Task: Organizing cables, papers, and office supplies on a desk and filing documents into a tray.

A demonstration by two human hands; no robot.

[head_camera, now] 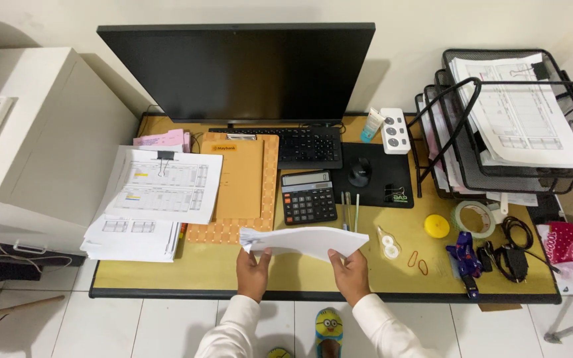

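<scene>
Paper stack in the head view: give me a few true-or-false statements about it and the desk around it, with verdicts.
1. Both hands hold the paper stack. True: left hand and right hand grip its near edge.
2. The monitor shows a spreadsheet. False: its screen is dark.
3. The calculator lies between the clipboard and the mouse pad. True.
4. The tape roll sits left of the keyboard. False: it lies far right, near the wire trays.
</scene>
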